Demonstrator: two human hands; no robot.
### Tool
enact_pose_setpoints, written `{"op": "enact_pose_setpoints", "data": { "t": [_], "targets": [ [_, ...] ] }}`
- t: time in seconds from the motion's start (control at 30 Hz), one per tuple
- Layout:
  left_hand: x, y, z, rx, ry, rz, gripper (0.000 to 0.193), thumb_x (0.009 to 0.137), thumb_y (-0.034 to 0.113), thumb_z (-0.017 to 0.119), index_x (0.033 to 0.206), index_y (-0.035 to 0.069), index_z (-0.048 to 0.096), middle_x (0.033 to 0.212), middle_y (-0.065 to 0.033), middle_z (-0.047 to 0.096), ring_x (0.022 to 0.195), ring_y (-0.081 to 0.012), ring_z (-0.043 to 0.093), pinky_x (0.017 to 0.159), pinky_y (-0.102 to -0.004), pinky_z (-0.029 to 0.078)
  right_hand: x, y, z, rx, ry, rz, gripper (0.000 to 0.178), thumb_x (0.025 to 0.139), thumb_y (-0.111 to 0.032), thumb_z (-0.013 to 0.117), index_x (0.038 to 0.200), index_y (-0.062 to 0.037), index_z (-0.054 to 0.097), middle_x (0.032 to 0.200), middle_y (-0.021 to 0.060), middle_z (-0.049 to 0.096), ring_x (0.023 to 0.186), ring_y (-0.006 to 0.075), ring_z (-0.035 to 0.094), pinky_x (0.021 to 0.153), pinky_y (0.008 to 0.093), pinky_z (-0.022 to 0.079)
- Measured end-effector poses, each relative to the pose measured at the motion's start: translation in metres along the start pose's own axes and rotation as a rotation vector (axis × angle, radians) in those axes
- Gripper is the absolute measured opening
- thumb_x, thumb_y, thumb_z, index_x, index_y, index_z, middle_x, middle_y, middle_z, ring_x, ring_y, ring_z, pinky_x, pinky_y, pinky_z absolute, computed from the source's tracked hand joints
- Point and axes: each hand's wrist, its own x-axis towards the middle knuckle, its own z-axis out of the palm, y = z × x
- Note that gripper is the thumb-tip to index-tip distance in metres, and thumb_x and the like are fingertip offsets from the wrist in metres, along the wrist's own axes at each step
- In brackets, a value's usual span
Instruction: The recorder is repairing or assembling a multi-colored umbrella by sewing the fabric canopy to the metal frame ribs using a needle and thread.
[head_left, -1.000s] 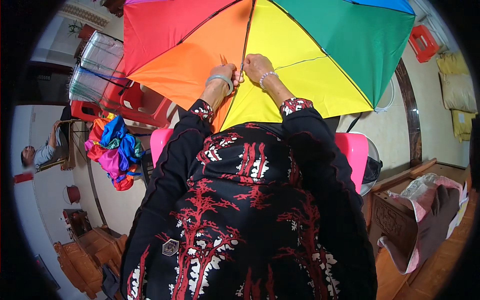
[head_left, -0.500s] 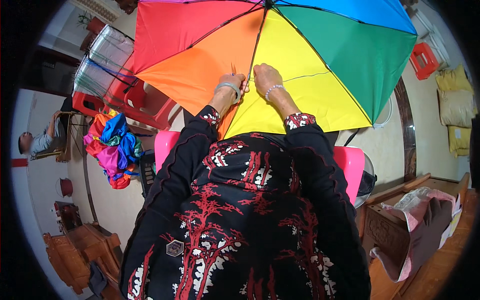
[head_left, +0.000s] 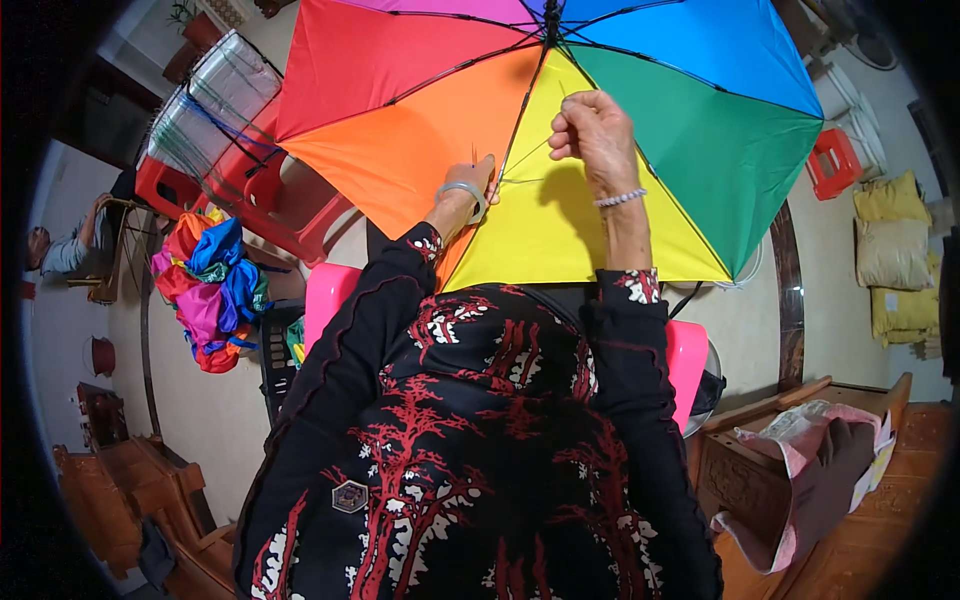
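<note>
A rainbow-coloured umbrella [head_left: 420, 112] lies spread in front of me, its inner side and dark ribs [head_left: 521, 112] facing me. My left hand [head_left: 468, 192] is closed on it at the seam between the orange and yellow panels, beside a rib. A thin pointed thing sticks up by the left fingers, too small to name. Above the yellow panel, my right hand [head_left: 597, 138] is raised in a pinch on a thread [head_left: 530, 157], which runs taut down to the rib by the left hand. Whether a needle is in the right fingers cannot be seen.
On the left are a heap of colourful folded fabric [head_left: 215, 290], a dark crate [head_left: 278, 345] and red stools [head_left: 262, 190] bearing a wrapped bundle. A red stool [head_left: 832, 165], yellow sacks [head_left: 892, 240] and wooden furniture [head_left: 750, 470] stand right. Another person [head_left: 75, 250] sits far left.
My right hand has risen up and to the right from the seam, pulling the thread taut. My left hand stays at the rib. The view has shifted slightly.
</note>
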Motion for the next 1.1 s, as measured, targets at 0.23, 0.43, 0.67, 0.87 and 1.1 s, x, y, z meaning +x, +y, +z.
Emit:
{"op": "enact_pose_setpoints", "data": {
  "t": [0.23, 0.43, 0.67, 0.87, 1.1],
  "targets": [
    [-0.001, 0.001, 0.003, 0.568, 0.0, 0.065, 0.026, 0.076, 0.023, 0.058, 0.057, 0.006, 0.053, 0.053, -0.0068, 0.056, 0.041, -0.0161, 0.051, 0.04, -0.0328, 0.041, -0.034, -0.054, -0.01, 0.01, -0.105, -0.21, 0.009, 0.083, -0.009, 0.054, 0.085, -0.001, 0.054, 0.062, 0.004, 0.054, 0.049, 0.0094, 0.053, 0.043, 0.0216, 0.048],
    [0.014, -0.009, -0.003, 0.695, -0.034, 0.216, 0.024, 0.075, 0.021, 0.057, 0.057, 0.006, 0.054, 0.052, -0.0066, 0.056, 0.04, -0.0154, 0.05, 0.038, -0.0315, 0.038, -0.01, -0.012, -0.014, -0.541, -0.142, -0.061, 0.011, 0.08, -0.012, 0.056, 0.076, -0.0025, 0.058, 0.06, 0.0028, 0.054, 0.048, 0.0091, 0.053, 0.041, 0.0242, 0.045],
    [0.014, -0.008, -0.011, 0.169, -0.115, 0.048, 0.023, 0.082, 0.014, 0.048, 0.062, 0.003, 0.054, 0.053, -0.0062, 0.055, 0.041, -0.0155, 0.049, 0.037, -0.0295, 0.033, 0.036, 0.101, -0.002, -1.265, -0.203, -0.171, 0.015, 0.075, -0.013, 0.053, 0.078, -0.0031, 0.064, 0.081, 0.0179, 0.064, 0.075, 0.034, 0.062, 0.069, 0.038, 0.049],
    [0.026, -0.008, -0.012, 0.333, -0.125, 0.054, 0.024, 0.084, 0.013, 0.046, 0.066, 0.002, 0.055, 0.055, -0.0069, 0.056, 0.042, -0.0151, 0.049, 0.037, -0.0291, 0.034, 0.024, 0.126, 0.01, -1.37, -0.049, -0.114, 0.016, 0.078, -0.013, 0.053, 0.083, -0.0027, 0.063, 0.084, 0.0179, 0.064, 0.082, 0.033, 0.062, 0.072, 0.0394, 0.05],
    [0.024, -0.01, -0.013, 0.137, -0.097, 0.022, 0.022, 0.085, 0.011, 0.046, 0.069, 0.0, 0.056, 0.057, -0.0081, 0.057, 0.041, -0.0146, 0.049, 0.038, -0.0277, 0.035, 0.015, 0.131, 0.021, -1.394, -0.092, -0.135, 0.016, 0.079, -0.014, 0.054, 0.087, -0.0033, 0.062, 0.087, 0.018, 0.064, 0.086, 0.0329, 0.062, 0.072, 0.0402, 0.05]
  ]
}}
